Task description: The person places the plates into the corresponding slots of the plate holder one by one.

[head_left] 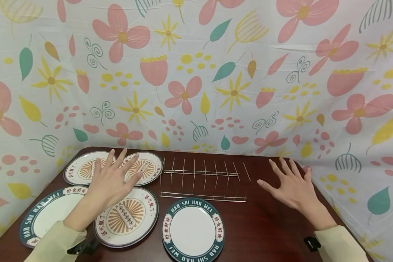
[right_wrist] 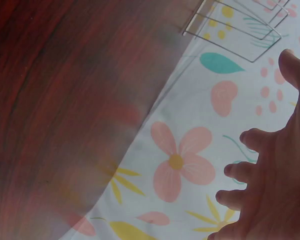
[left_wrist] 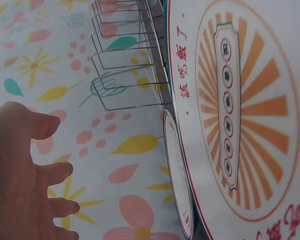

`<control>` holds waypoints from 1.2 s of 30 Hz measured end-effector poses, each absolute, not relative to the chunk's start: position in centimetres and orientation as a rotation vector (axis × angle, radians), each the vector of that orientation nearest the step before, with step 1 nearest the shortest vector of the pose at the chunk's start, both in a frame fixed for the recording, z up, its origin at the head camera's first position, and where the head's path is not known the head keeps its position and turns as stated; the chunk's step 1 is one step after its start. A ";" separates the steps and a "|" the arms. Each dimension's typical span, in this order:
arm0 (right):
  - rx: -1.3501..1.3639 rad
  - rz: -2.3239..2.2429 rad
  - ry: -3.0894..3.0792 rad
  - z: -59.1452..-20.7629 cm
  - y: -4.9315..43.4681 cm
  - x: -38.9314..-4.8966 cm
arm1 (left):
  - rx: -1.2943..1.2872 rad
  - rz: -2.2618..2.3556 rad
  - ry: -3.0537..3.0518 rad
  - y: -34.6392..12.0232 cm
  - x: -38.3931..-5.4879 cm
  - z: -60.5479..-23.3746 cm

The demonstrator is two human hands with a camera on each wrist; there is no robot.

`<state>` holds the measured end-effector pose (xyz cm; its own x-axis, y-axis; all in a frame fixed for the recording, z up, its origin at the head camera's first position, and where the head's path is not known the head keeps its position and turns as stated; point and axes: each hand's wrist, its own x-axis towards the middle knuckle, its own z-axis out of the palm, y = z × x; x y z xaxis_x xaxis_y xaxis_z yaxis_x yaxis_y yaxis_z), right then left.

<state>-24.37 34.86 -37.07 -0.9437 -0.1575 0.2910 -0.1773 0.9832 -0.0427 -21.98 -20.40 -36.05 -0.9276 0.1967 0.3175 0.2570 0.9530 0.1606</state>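
Observation:
My left hand (head_left: 109, 182) is spread with straight fingers over the plates at the left, holding nothing. Beneath and around it lie a sunburst plate (head_left: 127, 218), a green-rimmed plate (head_left: 47, 203) and two more sunburst plates, one at the back left (head_left: 76, 169) and one beside the rack (head_left: 150, 167). To the right, my right hand (head_left: 293, 187) hovers with fingers apart and nothing in it. Between the hands stands a wire dish rack (head_left: 203, 197) with several upright loops and no plate in it. Another green-rimmed plate (head_left: 193, 231) lies in front of the rack.
The dark red wooden table (head_left: 265, 225) ends at a flower-printed cloth (head_left: 216, 91) hanging behind it and along both sides. In the left wrist view, the rack's wire loops (left_wrist: 122, 70) rise just past the sunburst plate's edge.

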 end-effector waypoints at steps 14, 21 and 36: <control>0.280 0.120 -2.825 -37.1 34.3 -23.8 | -0.376 -0.299 -2.770 -20.0 -20.5 -36.9; 0.296 0.146 -2.827 -37.7 33.9 -23.7 | -0.410 -0.304 -2.756 -19.7 -19.7 -37.3; 0.369 0.372 -2.856 -37.5 32.4 -23.2 | -0.482 -0.776 -2.664 -17.5 -17.0 -38.0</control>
